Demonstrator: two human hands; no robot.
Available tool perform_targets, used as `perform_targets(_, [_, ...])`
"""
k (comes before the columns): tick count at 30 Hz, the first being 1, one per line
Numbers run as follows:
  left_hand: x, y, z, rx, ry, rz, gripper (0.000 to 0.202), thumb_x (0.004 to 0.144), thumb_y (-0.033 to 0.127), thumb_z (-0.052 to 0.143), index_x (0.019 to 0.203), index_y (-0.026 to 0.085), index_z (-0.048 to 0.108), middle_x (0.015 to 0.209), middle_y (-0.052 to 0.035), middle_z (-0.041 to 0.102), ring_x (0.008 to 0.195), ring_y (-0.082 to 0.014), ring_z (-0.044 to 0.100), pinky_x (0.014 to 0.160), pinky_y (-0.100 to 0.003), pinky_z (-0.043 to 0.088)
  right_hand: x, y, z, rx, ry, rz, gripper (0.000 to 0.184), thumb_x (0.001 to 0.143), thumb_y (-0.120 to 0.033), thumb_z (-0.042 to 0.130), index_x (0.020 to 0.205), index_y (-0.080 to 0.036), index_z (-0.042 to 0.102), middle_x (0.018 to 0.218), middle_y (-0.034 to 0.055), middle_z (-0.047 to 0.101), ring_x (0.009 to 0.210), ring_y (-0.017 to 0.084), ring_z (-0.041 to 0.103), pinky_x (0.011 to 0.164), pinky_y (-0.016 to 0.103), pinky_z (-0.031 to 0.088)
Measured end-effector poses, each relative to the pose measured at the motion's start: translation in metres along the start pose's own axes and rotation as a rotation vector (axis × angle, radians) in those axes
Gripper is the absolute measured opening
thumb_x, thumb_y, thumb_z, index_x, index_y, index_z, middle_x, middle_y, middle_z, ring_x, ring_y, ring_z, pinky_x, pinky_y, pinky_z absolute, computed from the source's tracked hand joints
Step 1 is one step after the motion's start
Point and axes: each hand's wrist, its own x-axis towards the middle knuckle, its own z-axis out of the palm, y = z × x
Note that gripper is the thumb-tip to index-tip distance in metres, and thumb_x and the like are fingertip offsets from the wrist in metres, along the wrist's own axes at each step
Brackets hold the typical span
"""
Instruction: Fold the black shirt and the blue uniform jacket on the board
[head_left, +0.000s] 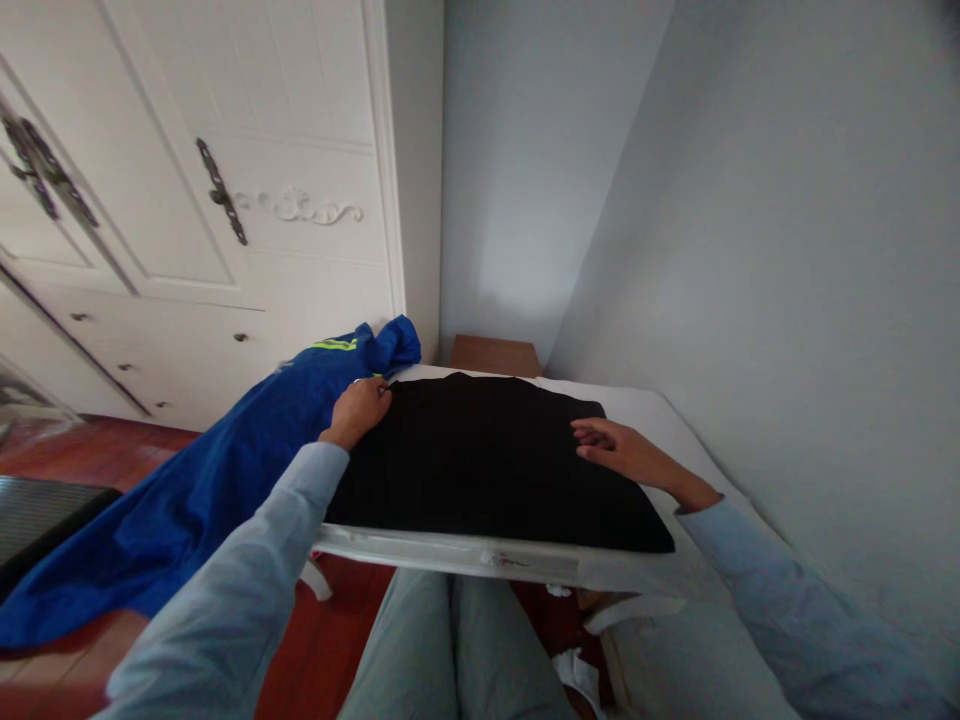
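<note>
A piece of black cloth [480, 460] lies spread flat over a white table [630, 390]; its exact kind is too dark to make out. My left hand [361, 408] is at the cloth's far left corner, with its fingers closed on the edge. Over the right edge of the cloth is my right hand [604, 445], fingers loosely curled and apart, nothing in them. Whether that hand touches the cloth, I cannot tell. Beside my left hand, a blue garment [225, 480] with yellow-green stripes drapes off the table's left side.
A white wardrobe [300, 100] with dark metal handles stands at the left. The grey wall [787, 250] runs close along the right. Behind the table is a brown box-like object [495, 354]. A dark ribbed object [45, 520] is near the lower left, above the red wooden floor [330, 630].
</note>
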Motion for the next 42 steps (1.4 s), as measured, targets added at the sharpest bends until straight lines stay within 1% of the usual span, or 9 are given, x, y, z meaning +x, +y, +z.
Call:
perform_targets(3, [0.038,0.002,0.014,0.07,-0.067,0.037,0.042,0.094,0.021,0.043,0.125,0.017,0.07,0.126,-0.0142,0.069,0.116,-0.0278,0.065,0.097,-0.033,0.05,0.048,0.007,0.021,-0.026,0.009,-0.102,0.042,0.081,-0.034,0.069,0.12,-0.02,0.067,0.126,0.0125,0.067,0.109,0.026,0.067,0.1,0.047,0.053])
perform_targets(6, [0.061,-0.004,0.024,0.078,-0.134,0.085,0.035,0.091,0.022,0.049,0.114,0.02,0.076,0.12,-0.0112,0.072,0.114,-0.0261,0.067,0.097,-0.03,0.05,0.076,0.026,0.039,-0.07,0.051,-0.135,0.036,0.08,-0.025,0.069,0.116,-0.02,0.07,0.122,0.0126,0.068,0.108,0.026,0.067,0.101,0.048,0.052])
perform_targets(9, [0.075,-0.013,0.031,0.096,-0.195,0.106,0.026,0.086,0.022,0.058,0.101,0.021,0.08,0.11,-0.0102,0.075,0.107,-0.026,0.07,0.095,-0.03,0.052,0.082,0.05,0.052,-0.048,0.058,-0.131,0.031,0.08,-0.023,0.068,0.111,-0.02,0.071,0.116,0.0117,0.07,0.104,0.025,0.068,0.095,0.046,0.055])
perform_targets(12, [0.082,-0.021,0.039,0.107,-0.203,0.078,0.028,0.088,0.024,0.055,0.1,0.019,0.08,0.108,-0.0127,0.075,0.105,-0.0283,0.07,0.093,-0.033,0.053,0.077,0.068,0.061,0.003,0.121,-0.134,0.026,0.083,-0.026,0.065,0.107,-0.02,0.071,0.113,0.0106,0.07,0.104,0.024,0.067,0.092,0.043,0.055])
perform_targets(17, [0.085,-0.028,0.047,0.1,-0.182,0.015,0.034,0.092,0.026,0.048,0.108,0.019,0.078,0.111,-0.0116,0.075,0.106,-0.0276,0.07,0.091,-0.031,0.053,0.071,0.076,0.07,0.007,0.249,-0.233,0.019,0.087,-0.028,0.057,0.096,-0.021,0.072,0.11,0.0099,0.069,0.105,0.023,0.066,0.099,0.043,0.051])
perform_targets(24, [0.077,-0.023,0.044,0.127,-0.173,0.041,0.027,0.09,0.033,0.056,0.1,0.023,0.079,0.105,-0.0085,0.076,0.102,-0.026,0.07,0.09,-0.03,0.053,0.071,0.071,0.071,-0.054,0.245,-0.287,0.02,0.087,-0.023,0.054,0.092,-0.022,0.073,0.109,0.0092,0.068,0.104,0.023,0.066,0.1,0.042,0.05])
perform_targets(32, [0.058,-0.016,0.045,0.22,-0.092,0.013,0.042,0.099,0.029,0.036,0.114,0.01,0.071,0.118,-0.022,0.067,0.104,-0.0327,0.069,0.09,-0.042,0.054,0.072,0.076,0.073,-0.052,0.245,-0.292,0.019,0.087,-0.022,0.053,0.091,-0.02,0.072,0.11,0.0103,0.068,0.104,0.023,0.066,0.1,0.043,0.05])
perform_targets(36, [0.057,-0.016,0.044,0.192,-0.069,0.014,0.042,0.1,0.032,0.035,0.117,0.015,0.07,0.122,-0.0173,0.067,0.108,-0.0309,0.068,0.093,-0.04,0.053,0.072,0.075,0.073,-0.055,0.244,-0.295,0.019,0.087,-0.021,0.053,0.092,-0.021,0.072,0.11,0.01,0.067,0.105,0.022,0.065,0.1,0.043,0.05])
perform_targets(42, [0.061,-0.015,0.04,0.147,-0.131,0.042,0.028,0.093,0.032,0.053,0.105,0.023,0.077,0.117,-0.0106,0.072,0.109,-0.0291,0.067,0.094,-0.035,0.052,0.071,0.074,0.073,-0.044,0.25,-0.296,0.019,0.087,-0.022,0.053,0.092,-0.021,0.072,0.11,0.0091,0.067,0.104,0.021,0.065,0.1,0.041,0.05])
